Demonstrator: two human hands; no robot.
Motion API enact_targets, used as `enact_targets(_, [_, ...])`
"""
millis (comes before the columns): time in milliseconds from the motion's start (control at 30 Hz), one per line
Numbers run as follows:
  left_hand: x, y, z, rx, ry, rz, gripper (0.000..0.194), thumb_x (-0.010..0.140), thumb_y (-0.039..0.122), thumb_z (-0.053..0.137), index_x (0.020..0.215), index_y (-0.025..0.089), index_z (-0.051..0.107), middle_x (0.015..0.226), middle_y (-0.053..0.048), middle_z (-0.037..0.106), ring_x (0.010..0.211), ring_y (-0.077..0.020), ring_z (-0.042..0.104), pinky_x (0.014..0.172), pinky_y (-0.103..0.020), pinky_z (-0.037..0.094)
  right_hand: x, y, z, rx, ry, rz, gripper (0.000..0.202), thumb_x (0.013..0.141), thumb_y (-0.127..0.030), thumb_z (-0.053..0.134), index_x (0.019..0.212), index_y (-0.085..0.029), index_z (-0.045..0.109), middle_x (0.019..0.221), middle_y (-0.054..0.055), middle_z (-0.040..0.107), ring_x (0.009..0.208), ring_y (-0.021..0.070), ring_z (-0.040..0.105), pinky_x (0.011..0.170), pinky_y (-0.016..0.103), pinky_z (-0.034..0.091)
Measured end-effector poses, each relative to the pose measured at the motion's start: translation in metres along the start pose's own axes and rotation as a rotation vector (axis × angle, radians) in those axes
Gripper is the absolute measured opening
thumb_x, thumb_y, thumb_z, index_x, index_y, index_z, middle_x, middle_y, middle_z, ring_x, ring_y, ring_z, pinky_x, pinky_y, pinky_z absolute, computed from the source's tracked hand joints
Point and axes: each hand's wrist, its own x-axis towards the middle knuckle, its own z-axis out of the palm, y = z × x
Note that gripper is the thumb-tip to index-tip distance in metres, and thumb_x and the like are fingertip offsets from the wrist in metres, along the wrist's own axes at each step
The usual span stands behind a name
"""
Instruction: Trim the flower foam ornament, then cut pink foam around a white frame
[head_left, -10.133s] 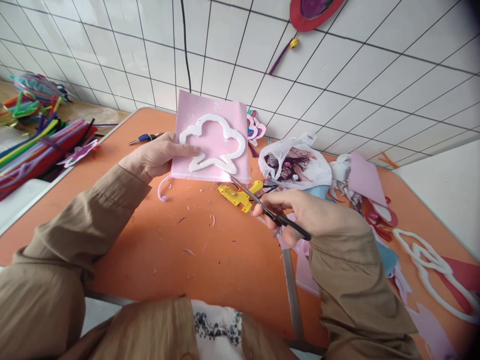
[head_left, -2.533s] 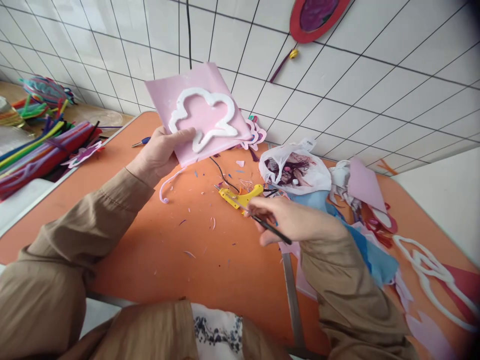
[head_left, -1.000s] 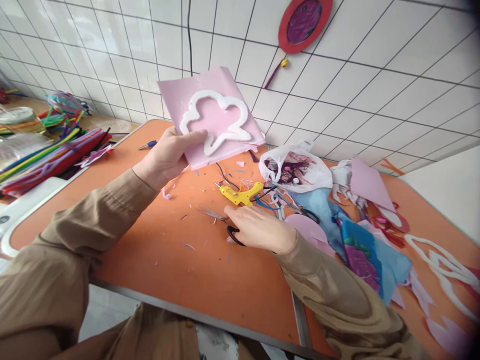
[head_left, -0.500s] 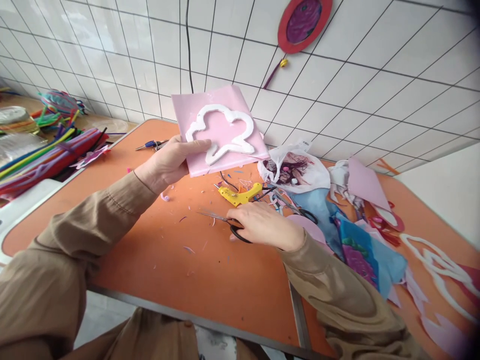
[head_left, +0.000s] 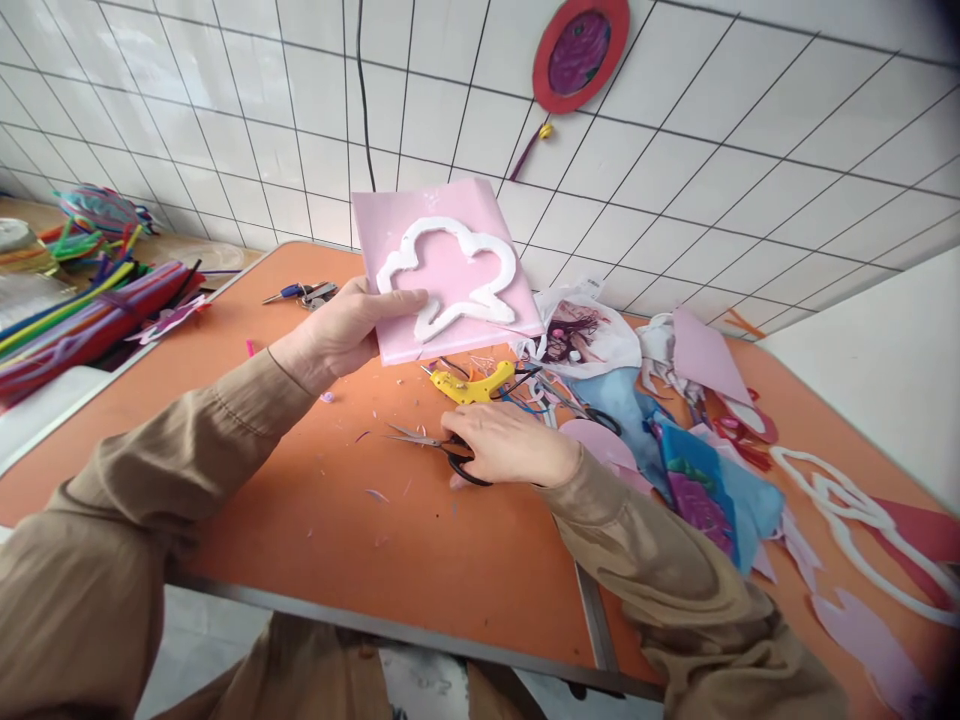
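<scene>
My left hand (head_left: 341,330) grips the left edge of a pink sheet (head_left: 461,270), its thumb lying over the front. On the sheet lies a white cloud-like outline (head_left: 491,245), the thumb touching its lower left part. Lower down, my right hand (head_left: 510,442) is closed on the black handles of small scissors (head_left: 424,438), whose slightly parted blades point left just above the table. Directly behind that hand is a yellow glue gun (head_left: 472,384) resting on the table.
The orange table (head_left: 360,560) carries scraps. Keys (head_left: 319,293) lie at the back left, beyond them pipe cleaners (head_left: 142,310). To the right are a plastic bag (head_left: 622,340), more scissors (head_left: 600,418), blue fabric (head_left: 694,480) and a white strip (head_left: 825,520). A tiled wall stands behind.
The camera view has shifted slightly to the right. Both hands keep their holds on the sheet and the scissors, with little other movement.
</scene>
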Motion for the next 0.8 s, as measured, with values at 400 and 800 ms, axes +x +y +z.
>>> enact_targets(400, [0.001,-0.004,0.004,-0.023,-0.026,-0.094,0.010,0.073,0.015,0.080,0.082,0.012,0.075,0.093,-0.014,0.080,0.106,-0.0359,0.073,0.102,-0.052,0.056,0.006,-0.007,0.006,0.053,-0.044,0.137,0.047,0.077,-0.062,0.074,0.095,-0.020,0.061,0.087,0.008,0.072,0.086,0.0301,0.070,0.062,0.030,0.035])
enact_targets(800, [-0.001,-0.023,0.007,-0.006,-0.091,-0.020,0.018,0.068,0.021,0.086,0.082,0.012,0.078,0.095,-0.014,0.080,0.091,-0.0298,0.076,0.096,-0.046,0.058,0.001,0.007,0.004,0.116,0.036,0.041,0.030,0.080,-0.036,0.077,0.100,-0.018,0.063,0.103,0.008,0.072,0.096,0.0247,0.068,0.071,0.029,0.040])
